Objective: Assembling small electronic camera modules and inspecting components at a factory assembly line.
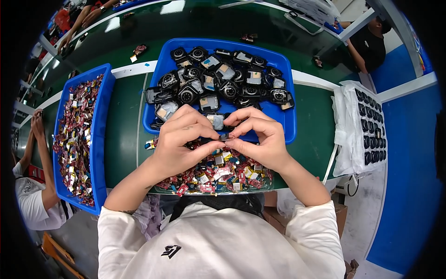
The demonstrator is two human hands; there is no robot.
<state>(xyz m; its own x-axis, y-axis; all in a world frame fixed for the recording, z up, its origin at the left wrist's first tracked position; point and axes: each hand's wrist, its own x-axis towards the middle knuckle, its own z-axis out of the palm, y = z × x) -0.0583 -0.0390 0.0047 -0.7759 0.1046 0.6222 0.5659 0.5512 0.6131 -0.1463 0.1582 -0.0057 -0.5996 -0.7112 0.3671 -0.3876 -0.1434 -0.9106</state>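
Both my hands meet at the near edge of a blue tray, fingertips closed around one small dark piece, too covered to name more closely. My left hand pinches its left side between thumb and fingers. From the other side, my right hand grips it the same way. Black watch-like casings, many with round dark backs or pale inner faces, fill the tray. Under my hands lies a heap of small red circuit boards with yellow, white and blue bits, partly hidden by my fingers and wrists.
A long blue bin on the left holds many similar red boards. To the right, a white plastic-wrapped stack carries rows of black parts. Beyond a white rail, a green conveyor belt bears scattered pieces. Co-workers sit left and far right.
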